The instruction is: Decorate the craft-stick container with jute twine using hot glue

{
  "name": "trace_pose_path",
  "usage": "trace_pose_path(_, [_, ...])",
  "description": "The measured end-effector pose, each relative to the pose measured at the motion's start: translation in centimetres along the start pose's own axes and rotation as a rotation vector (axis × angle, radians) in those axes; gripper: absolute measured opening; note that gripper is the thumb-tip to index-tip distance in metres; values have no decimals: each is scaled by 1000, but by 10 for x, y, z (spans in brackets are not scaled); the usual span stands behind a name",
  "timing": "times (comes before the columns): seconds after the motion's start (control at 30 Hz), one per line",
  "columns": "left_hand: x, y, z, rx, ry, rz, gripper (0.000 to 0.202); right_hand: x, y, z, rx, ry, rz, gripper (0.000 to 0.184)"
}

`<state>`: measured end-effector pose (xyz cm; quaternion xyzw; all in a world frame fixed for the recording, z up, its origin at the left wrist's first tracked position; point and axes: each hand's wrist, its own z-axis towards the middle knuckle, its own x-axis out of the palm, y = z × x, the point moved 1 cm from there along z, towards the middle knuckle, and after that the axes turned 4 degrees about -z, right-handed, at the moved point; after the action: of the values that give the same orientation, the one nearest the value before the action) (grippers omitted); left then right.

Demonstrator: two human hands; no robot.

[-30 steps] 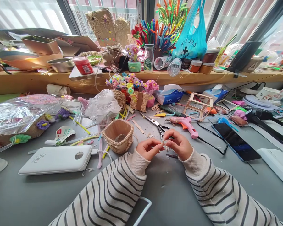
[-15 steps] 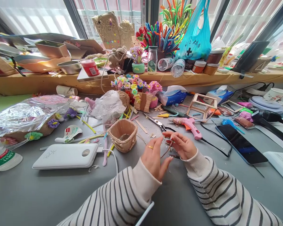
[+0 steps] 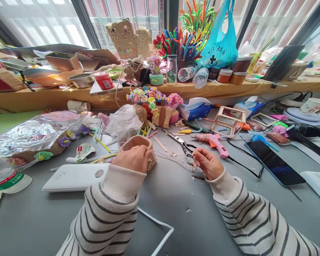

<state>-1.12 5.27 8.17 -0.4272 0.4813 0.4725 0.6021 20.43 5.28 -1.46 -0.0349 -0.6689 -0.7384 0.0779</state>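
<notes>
Our L hand [image 3: 133, 158] is curled tight round the basket [image 3: 151, 158] on the bench [image 3: 192, 227], R hand [image 3: 209, 163] pinching a thin cord [image 3: 176, 163], so we're prob. mid cord-fitting, next move needing steady tension w/o tipping.

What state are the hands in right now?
Left hand: closed on the basket at its rim.
Right hand: closed in a pinch, apparently on the twine.

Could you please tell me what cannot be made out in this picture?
Inside of the basket, head view: mostly covered by the left hand.
Left fingertips, head view: hidden behind that hand's back.
Anything pinched in the right hand, head view: too small to tell.
Green-labelled bottle, head view: cut off by the left edge.
</notes>
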Motion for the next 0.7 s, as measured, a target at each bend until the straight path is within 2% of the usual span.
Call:
trace_pose_path(0.1, [-10, 6, 5, 52, 19, -246, 33, -3, 6, 0, -21, -28, -53, 25])
trace_pose_path(0.2, [-18, 9, 18, 160, 186, -509, 33, -2, 23, 0, -59, -68, -98, 20])
trace_pose_path(0.3, [-17, 5, 38, 262, 416, -695, 33, 7, 42, 1, -169, -65, -212, 14])
trace_pose_path(0.4, [-8, 0, 61, 266, 542, -750, 27, 19, 53, 4, -217, -14, -263, 16])
trace_pose_path(0.5, [2, 1, 79, 251, 638, -836, 22, 31, 52, 9, -236, 8, -276, 16])
trace_pose_path(0.7, [13, 19, 84, 179, 704, -1143, 20, 46, 46, 22, -353, -67, -504, 13])
